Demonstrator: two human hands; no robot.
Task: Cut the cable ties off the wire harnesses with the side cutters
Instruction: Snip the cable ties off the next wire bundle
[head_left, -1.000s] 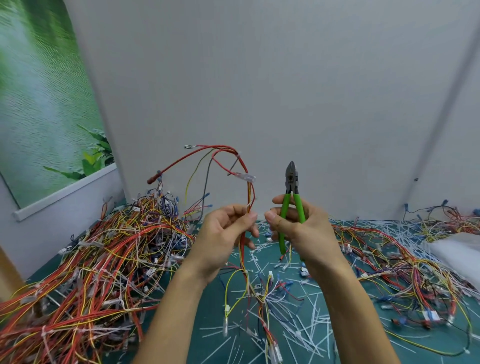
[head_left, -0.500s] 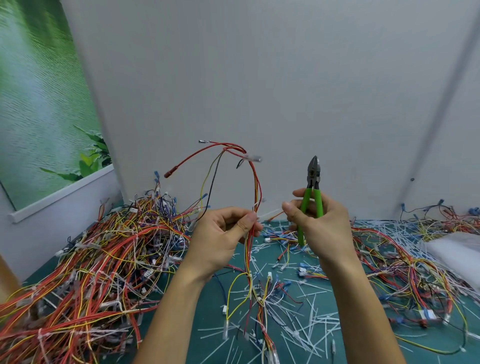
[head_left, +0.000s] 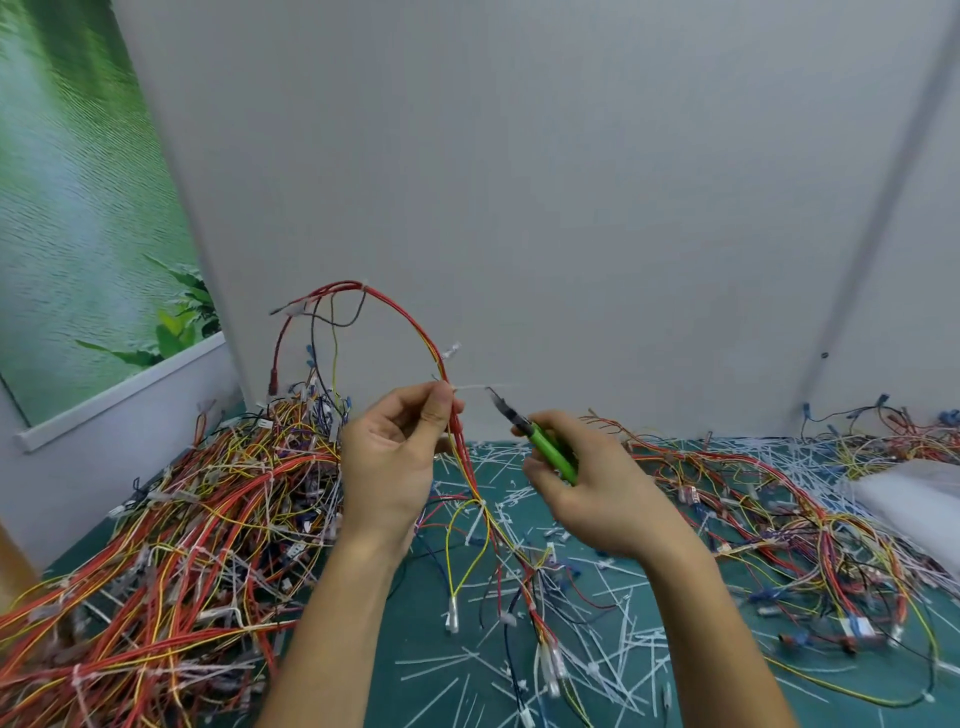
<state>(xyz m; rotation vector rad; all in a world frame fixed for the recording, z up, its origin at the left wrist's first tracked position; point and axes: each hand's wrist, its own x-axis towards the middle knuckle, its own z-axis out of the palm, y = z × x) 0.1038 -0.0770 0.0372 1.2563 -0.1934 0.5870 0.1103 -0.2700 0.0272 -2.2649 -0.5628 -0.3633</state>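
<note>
Pinched wire harness (head_left: 466, 467) at cable tie (head_left: 470, 387) in left grip (head_left: 387, 462); clasped green side cutters (head_left: 550, 449) in right grip (head_left: 608, 493), tips near tie.

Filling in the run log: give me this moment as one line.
phase: pre-cut | left hand: pinches wire harness | right hand: grips side cutters, tips by cable tie tail | tie: uncut

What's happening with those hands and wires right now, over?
Left grip pinches wire harness, held up. Right grip holds side cutters, tip at cable tie tail. Nothing between tip and tie.
</note>
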